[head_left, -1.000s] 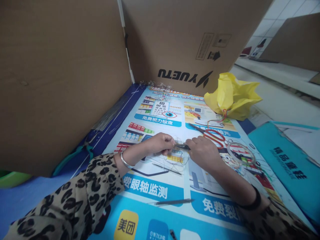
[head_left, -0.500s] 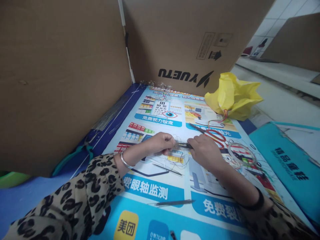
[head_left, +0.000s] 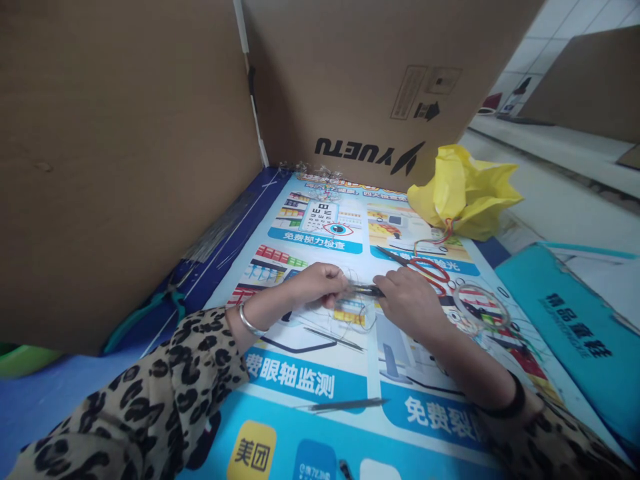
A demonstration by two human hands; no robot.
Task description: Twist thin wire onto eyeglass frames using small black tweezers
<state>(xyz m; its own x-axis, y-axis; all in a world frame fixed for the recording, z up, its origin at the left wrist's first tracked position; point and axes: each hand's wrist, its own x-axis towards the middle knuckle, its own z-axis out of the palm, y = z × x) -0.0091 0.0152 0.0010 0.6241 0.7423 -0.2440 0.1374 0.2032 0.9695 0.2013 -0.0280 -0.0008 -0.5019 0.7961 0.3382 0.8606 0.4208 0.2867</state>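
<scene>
Over the middle of the printed poster, my left hand [head_left: 323, 283] pinches a tangle of thin wire [head_left: 369, 323], whose loops hang out beside and below the fingers. My right hand [head_left: 410, 300] is wrapped around dark pliers [head_left: 367, 290]. Their jaws point left and meet the wire close to my left fingertips; the exact grip point is blurred. Scissors with red handles [head_left: 433, 272] lie just beyond my right hand. A clear coil [head_left: 483, 307] rests to its right. Thin dark rods [head_left: 350, 404] lie on the poster nearer to me.
Tall cardboard panels [head_left: 125, 167] wall off the left and back. Teal-handled pliers [head_left: 135, 323] and a green bowl [head_left: 27, 360] are at the left. A crumpled yellow bag [head_left: 460, 193] sits at the back right, a teal box [head_left: 555, 320] at the right. Wire pieces [head_left: 320, 173] lie at the back.
The camera view has shifted slightly. Both hands keep their holds in nearly the same place; the wire loops by my left fingers have moved a little.
</scene>
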